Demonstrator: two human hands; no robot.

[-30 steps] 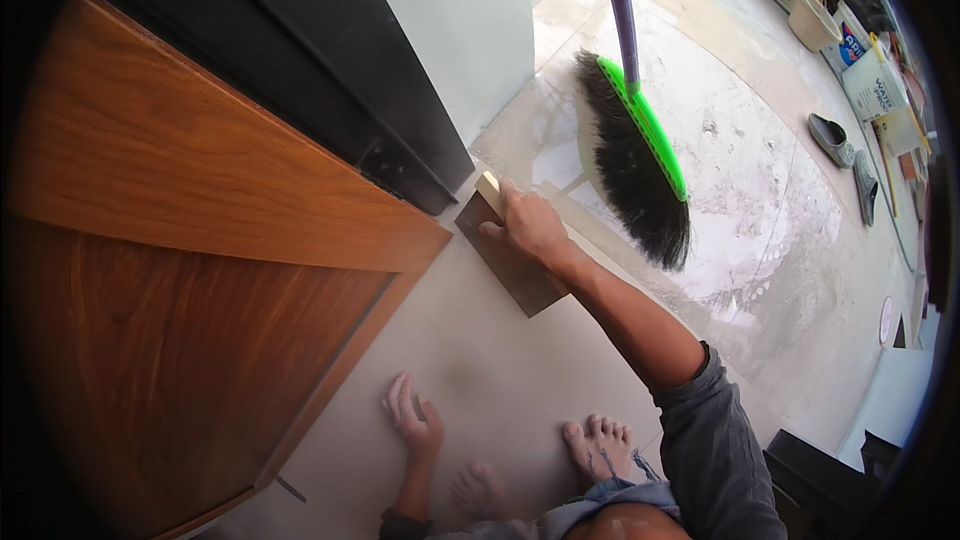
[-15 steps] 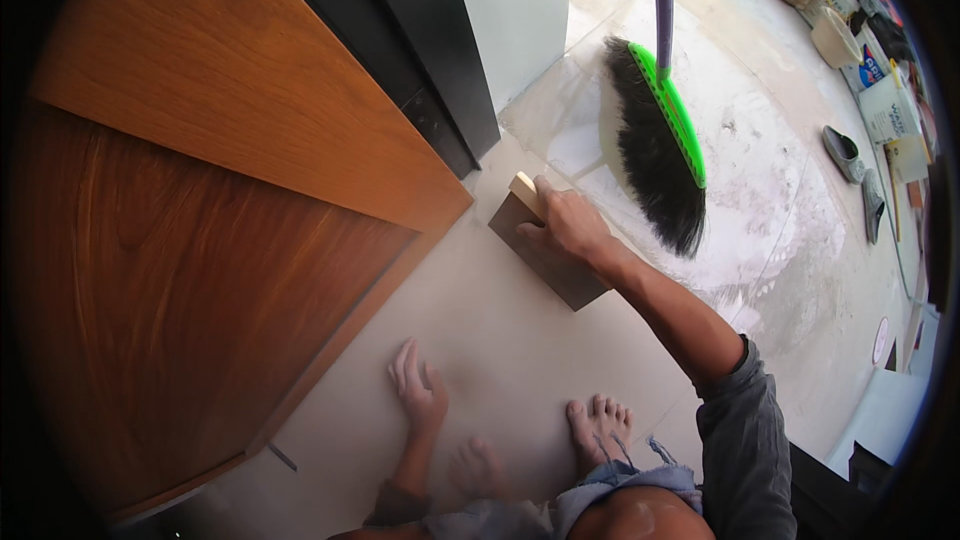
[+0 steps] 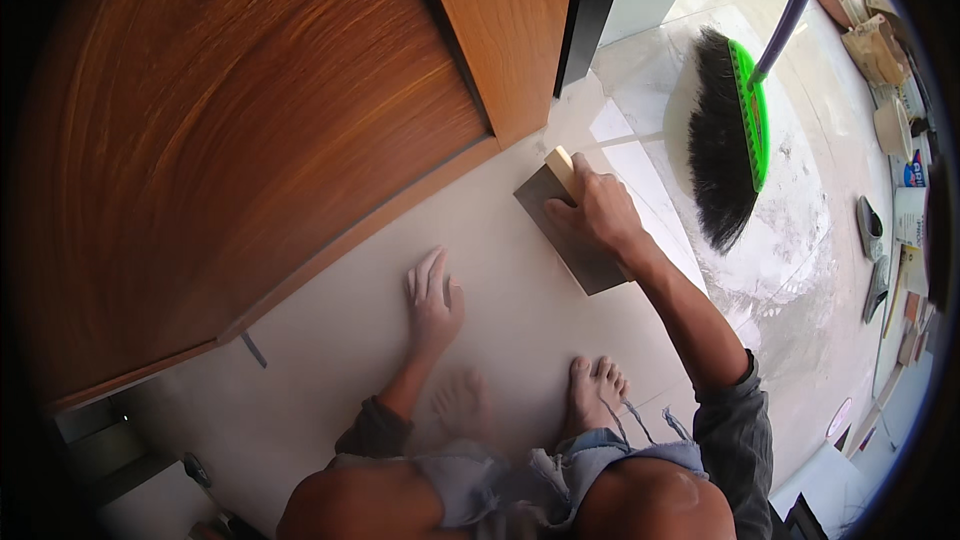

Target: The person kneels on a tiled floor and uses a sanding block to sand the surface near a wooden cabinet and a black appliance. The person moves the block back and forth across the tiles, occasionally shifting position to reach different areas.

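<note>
My right hand (image 3: 602, 208) is wrapped round the pale wooden handle (image 3: 562, 168) of a plastering trowel. The trowel's flat grey rectangular blade (image 3: 572, 248) slants down and to the right, at or just above the beige tiled floor (image 3: 500, 240); any contact is hard to make out. My left hand (image 3: 434, 302) is open and holds nothing, its dusty fingers stretched toward the wooden door (image 3: 270, 120). A broom (image 3: 730, 140) with black bristles, a green head and a purple handle is just right of the trowel.
The door's bottom edge and dark frame (image 3: 592, 10) bound the left and far side. White powdery residue (image 3: 790, 230) covers the floor on the right. Grey shoes (image 3: 874, 285), a white bowl (image 3: 893, 130) and a bucket (image 3: 911, 215) line the right edge. My bare feet (image 3: 598, 390) are close by.
The view has shifted, so the door, broom and floor appear farther right. My right hand keeps its grip on the trowel. My left hand appears higher, with its fingers still stretched.
</note>
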